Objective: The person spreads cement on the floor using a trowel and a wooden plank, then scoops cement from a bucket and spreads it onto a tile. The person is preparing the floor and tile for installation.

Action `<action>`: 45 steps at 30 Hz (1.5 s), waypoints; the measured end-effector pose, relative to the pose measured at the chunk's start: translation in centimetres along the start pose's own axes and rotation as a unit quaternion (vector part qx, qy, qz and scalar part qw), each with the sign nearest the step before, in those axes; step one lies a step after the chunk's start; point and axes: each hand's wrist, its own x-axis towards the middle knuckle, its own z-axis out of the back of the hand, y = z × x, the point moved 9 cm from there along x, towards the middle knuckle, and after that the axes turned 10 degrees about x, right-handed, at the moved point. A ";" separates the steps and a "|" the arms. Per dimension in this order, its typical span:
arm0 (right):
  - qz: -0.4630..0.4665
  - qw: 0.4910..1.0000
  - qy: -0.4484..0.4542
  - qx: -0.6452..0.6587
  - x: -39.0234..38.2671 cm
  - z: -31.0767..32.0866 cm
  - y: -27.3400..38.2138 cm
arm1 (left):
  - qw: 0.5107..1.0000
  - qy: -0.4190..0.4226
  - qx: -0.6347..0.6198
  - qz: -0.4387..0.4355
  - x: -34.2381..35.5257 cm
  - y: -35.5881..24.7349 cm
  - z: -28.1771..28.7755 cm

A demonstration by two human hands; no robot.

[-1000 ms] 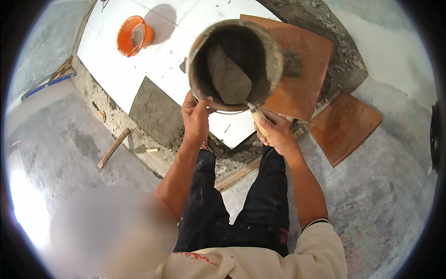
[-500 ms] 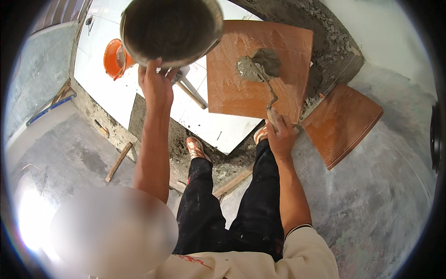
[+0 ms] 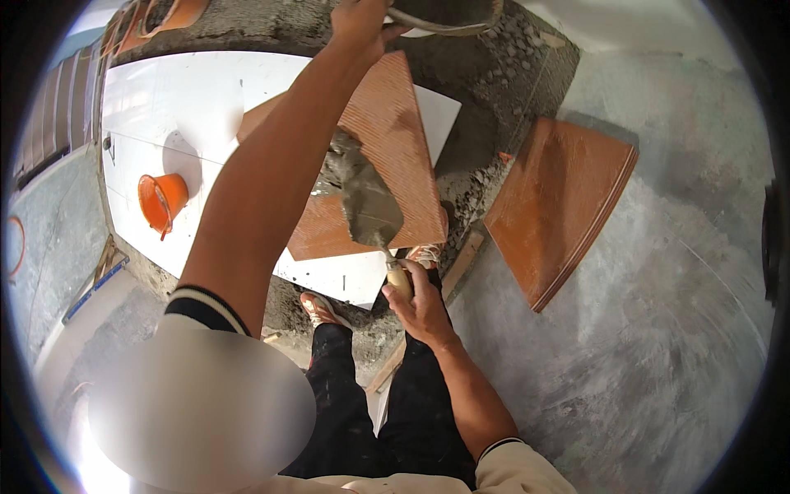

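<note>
At the far top edge my left hand [image 3: 360, 26] is closed on the rim of a dark bucket [image 3: 457, 31], most of which is cut off by the picture's edge. My right hand [image 3: 421, 306], nearer to me, wraps round the wooden handle of a trowel [image 3: 374, 216]. Its mortar-coated blade lies over a ribbed terracotta tile [image 3: 405, 140]. Wet grey mortar [image 3: 336, 158] sits on that tile beside the blade, partly hidden by my left forearm. The tile rests on white tiles [image 3: 136, 95].
A small orange bucket [image 3: 169, 200] stands on the white tiles at left; more orange buckets [image 3: 181, 11] are at the top left. Another terracotta tile [image 3: 564, 210] lies on the concrete at right. Rubble [image 3: 520, 64] and a wood strip [image 3: 463, 262] border the white tiles.
My left hand has carried the dark bucket rightward and away, to the top edge. The trowel has been drawn toward me across the ribbed tile. The whole view has shifted.
</note>
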 end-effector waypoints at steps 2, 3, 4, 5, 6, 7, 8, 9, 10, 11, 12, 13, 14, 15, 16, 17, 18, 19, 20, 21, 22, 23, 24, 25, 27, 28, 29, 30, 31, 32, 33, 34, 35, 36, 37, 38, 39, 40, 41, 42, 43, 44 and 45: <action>0.125 0.991 -0.018 -0.053 -0.1 0.5 1.6 | 0.999 -0.004 0.025 0.047 2.1 3.6 -4.2; 0.105 0.994 -0.014 -0.039 -0.1 0.7 0.9 | 0.997 -0.014 0.034 0.074 3.0 5.3 -6.2; 0.084 0.996 -0.009 -0.025 0.0 0.9 0.1 | 0.994 -0.025 0.042 0.100 3.4 6.9 -7.5; 0.086 0.996 -0.012 -0.033 0.0 1.2 -0.2 | 0.995 0.008 0.053 0.084 3.7 7.6 -9.0; 0.087 0.995 -0.011 -0.040 -0.1 1.4 -0.6 | 0.993 -0.004 0.045 0.113 3.8 8.6 -9.8; 0.097 0.994 -0.003 -0.040 -0.2 1.4 -0.8 | 0.989 -0.022 0.037 0.139 3.5 9.2 -9.9; 0.087 0.995 -0.003 -0.046 -0.4 1.6 -1.4 | 0.985 -0.046 0.030 0.161 3.0 9.3 -9.3; 0.060 0.995 -0.012 -0.076 -0.5 1.8 -2.1 | 0.986 0.000 0.012 0.165 2.2 9.0 -9.8; 0.048 0.995 -0.019 -0.087 -0.6 2.1 -2.5 | 0.987 0.094 0.071 0.107 1.4 7.0 -9.2; 0.030 0.994 -0.034 -0.101 -0.7 2.3 -2.8 | 0.972 0.188 0.132 0.046 0.1 4.7 -8.1; 0.061 0.990 -0.053 -0.118 -0.9 2.7 -2.1 | 0.967 0.198 0.158 -0.017 -1.9 3.1 -5.5; 0.073 0.985 -0.065 -0.144 -0.9 2.8 -1.6 | 0.959 0.203 0.182 -0.080 -4.0 1.6 -2.6; 0.075 0.982 -0.075 -0.153 -0.8 3.0 -1.2 | 0.965 0.130 0.167 -0.153 -7.5 1.0 2.2; 0.066 0.983 -0.066 -0.158 -0.5 2.9 -0.8 | 0.978 0.086 0.120 -0.145 -9.6 1.0 7.4; 0.033 0.986 -0.066 -0.152 -0.3 3.0 -0.7 | 0.985 0.055 0.064 -0.153 -12.4 1.3 13.0; -0.010 0.990 -0.057 -0.125 0.0 2.7 -0.9 | 0.988 -0.020 0.097 -0.120 -14.8 2.7 19.2; -0.005 0.986 -0.061 -0.156 0.8 2.2 -0.2 | 0.984 -0.128 0.103 -0.070 -17.7 5.1 25.6; 0.004 0.990 -0.035 -0.135 1.4 1.2 0.4 | 0.967 -0.232 0.105 0.010 -21.2 8.3 31.4; -0.044 0.994 -0.015 -0.104 2.2 0.3 -0.2 | 0.949 -0.261 0.149 0.094 -24.8 11.5 35.8; -0.001 0.991 -0.021 -0.133 3.4 -0.8 0.6 | 0.907 -0.317 0.194 0.198 -28.8 15.3 39.3; 0.026 0.989 -0.024 -0.147 4.4 -2.2 0.8 | 0.884 -0.312 0.155 0.312 -32.4 19.9 40.9; 0.071 0.986 -0.016 -0.149 5.2 -3.8 1.1 | 0.882 -0.264 0.127 0.370 -34.8 23.6 40.9; 0.087 0.969 -0.034 -0.230 6.0 -4.9 0.6 | 0.894 -0.216 0.060 0.389 -36.6 26.7 39.8; 0.120 0.946 -0.041 -0.298 6.3 -6.4 -0.1 | 0.896 -0.171 -0.004 0.410 -37.8 29.3 38.5; 0.131 0.917 -0.042 -0.374 5.4 -8.4 -2.6 | 0.914 -0.168 -0.078 0.361 -38.6 31.3 37.3; 0.113 0.916 -0.035 -0.384 4.0 -9.0 -4.2 | 0.928 -0.172 -0.109 0.312 -38.5 31.3 37.0; 0.073 0.916 -0.032 -0.393 2.3 -9.0 -5.9 | 0.922 -0.185 -0.115 0.319 -38.9 31.5 37.0; 0.095 0.902 -0.036 -0.420 0.6 -9.1 -6.3 | 0.925 -0.183 -0.125 0.307 -39.0 31.3 36.9; 0.103 0.890 -0.047 -0.442 -0.7 -8.8 -6.5 | 0.935 -0.177 -0.136 0.277 -38.8 30.6 36.8; 0.106 0.881 -0.066 -0.457 -1.7 -8.2 -6.4 | 0.932 -0.173 -0.140 0.287 -38.9 30.5 36.8; 0.130 0.837 -0.090 -0.523 -2.7 -7.9 -5.6 | 0.934 -0.165 -0.145 0.282 -38.9 30.1 36.9; 0.159 0.811 -0.090 -0.556 -2.5 -7.7 -4.4 | 0.933 -0.156 -0.146 0.289 -39.0 30.0 36.8; 0.195 0.782 -0.089 -0.585 -1.8 -7.3 -2.7 | 0.932 -0.159 -0.151 0.290 -39.0 30.0 36.9; 0.229 0.755 -0.089 -0.608 -0.6 -6.8 -0.8 | 0.938 -0.155 -0.146 0.275 -38.8 29.8 36.9; 0.255 0.730 -0.090 -0.628 1.4 -6.3 1.2 | 0.941 -0.151 -0.138 0.271 -38.6 29.9 36.8; 0.276 0.709 -0.090 -0.643 3.6 -5.9 3.1 | 0.941 -0.149 -0.126 0.275 -38.6 30.2 36.6; 0.284 0.717 -0.091 -0.630 5.6 -5.2 5.0 | 0.943 -0.155 -0.126 0.267 -38.4 30.3 36.5; 0.291 0.726 -0.092 -0.616 7.5 -4.7 6.9 | 0.943 -0.162 -0.136 0.258 -38.3 30.4 36.3; 0.300 0.730 -0.099 -0.606 9.3 -4.5 8.3 | 0.942 -0.169 -0.142 0.254 -38.3 30.4 36.2; 0.310 0.733 -0.107 -0.596 10.8 -4.2 9.5 | 0.939 -0.176 -0.145 0.258 -38.4 30.5 36.1; 0.323 0.736 -0.114 -0.584 11.6 -4.0 10.4 | 0.942 -0.166 -0.154 0.249 -38.3 30.3 35.8; 0.233 0.806 -0.136 -0.527 12.7 -2.2 9.7 | 0.942 -0.156 -0.161 0.250 -38.3 30.2 35.5; 0.141 0.864 -0.153 -0.459 13.2 -0.8 8.1 | 0.942 -0.146 -0.168 0.250 -38.3 30.0 35.2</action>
